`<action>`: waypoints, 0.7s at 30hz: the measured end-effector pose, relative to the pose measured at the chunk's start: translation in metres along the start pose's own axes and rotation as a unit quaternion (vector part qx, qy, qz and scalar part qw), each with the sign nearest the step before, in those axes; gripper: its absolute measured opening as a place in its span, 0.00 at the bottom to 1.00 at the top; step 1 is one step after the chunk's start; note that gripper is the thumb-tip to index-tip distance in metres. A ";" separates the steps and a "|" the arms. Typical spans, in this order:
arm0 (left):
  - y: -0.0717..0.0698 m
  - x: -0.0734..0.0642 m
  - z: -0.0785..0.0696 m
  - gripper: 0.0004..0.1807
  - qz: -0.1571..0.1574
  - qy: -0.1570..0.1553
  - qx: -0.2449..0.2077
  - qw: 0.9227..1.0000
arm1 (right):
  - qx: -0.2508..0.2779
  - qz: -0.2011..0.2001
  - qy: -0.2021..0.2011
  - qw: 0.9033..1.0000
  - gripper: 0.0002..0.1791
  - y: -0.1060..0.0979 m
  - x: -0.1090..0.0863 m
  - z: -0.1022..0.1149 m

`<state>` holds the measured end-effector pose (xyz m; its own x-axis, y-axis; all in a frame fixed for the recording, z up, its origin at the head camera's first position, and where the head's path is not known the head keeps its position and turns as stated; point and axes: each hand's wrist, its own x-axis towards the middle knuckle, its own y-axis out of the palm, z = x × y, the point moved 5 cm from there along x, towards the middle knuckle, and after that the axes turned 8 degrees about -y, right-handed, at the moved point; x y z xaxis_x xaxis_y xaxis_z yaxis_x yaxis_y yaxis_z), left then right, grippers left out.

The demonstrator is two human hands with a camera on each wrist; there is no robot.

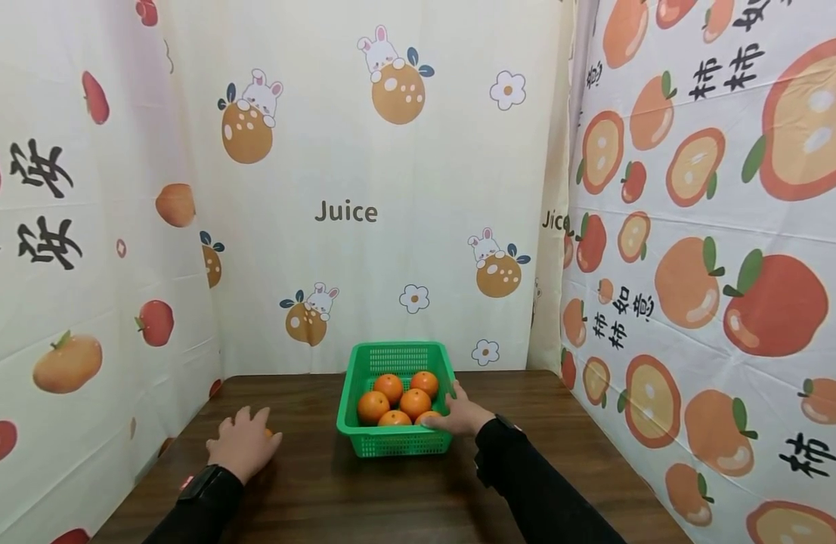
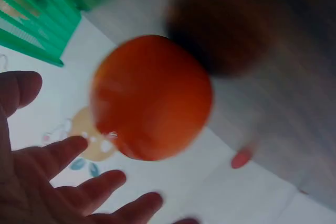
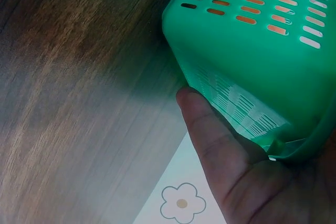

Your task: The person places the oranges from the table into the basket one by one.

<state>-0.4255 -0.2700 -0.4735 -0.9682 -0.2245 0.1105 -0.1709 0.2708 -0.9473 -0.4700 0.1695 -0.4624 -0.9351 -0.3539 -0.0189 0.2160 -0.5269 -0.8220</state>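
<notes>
A green plastic basket (image 1: 403, 444) stands on the table with several oranges (image 1: 415, 405) inside. My right hand (image 1: 467, 414) holds the basket by its front right corner. In the right wrist view one finger (image 3: 207, 135) lies along the outside of the basket wall (image 3: 236, 98). To the left of the basket, my left hand (image 1: 244, 443) reaches over a single orange (image 2: 152, 98), mostly hidden under it in the head view. The left wrist view shows the fingers (image 2: 100, 187) spread and loosely bent beside this orange, not closed round it.
The dark wooden table (image 1: 309, 499) carries the basket and the lone orange. Fruit-printed cloths hang on three sides: left (image 1: 119, 302), back (image 1: 445, 189) and right (image 1: 731, 363). The back cloth meets the table's far edge just behind the basket.
</notes>
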 end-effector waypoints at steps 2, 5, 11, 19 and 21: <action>0.007 0.002 0.008 0.39 0.031 -0.015 -0.006 0.999 | 0.000 0.002 -0.001 1.000 0.57 0.000 -0.001 0.001; 0.015 0.003 0.015 0.36 0.070 -0.028 -0.024 0.997 | 0.014 0.004 0.001 1.000 0.57 -0.003 -0.006 0.006; 0.011 0.003 0.016 0.31 0.060 -0.005 -0.042 0.997 | 0.009 0.001 0.002 1.000 0.55 -0.008 -0.008 0.012; 0.010 -0.002 0.012 0.46 0.065 -0.004 -0.018 0.998 | 0.014 0.003 0.008 1.000 0.55 -0.003 -0.006 0.007; 0.013 -0.003 0.011 0.46 0.070 -0.001 -0.005 0.998 | 0.009 0.003 0.005 1.000 0.55 -0.003 -0.007 0.007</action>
<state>-0.4230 -0.2759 -0.4894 -0.9825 -0.1850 -0.0231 -0.0357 0.3086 -0.9505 -0.4619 0.1680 -0.4557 -0.9367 -0.3489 -0.0288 0.2257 -0.5390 -0.8115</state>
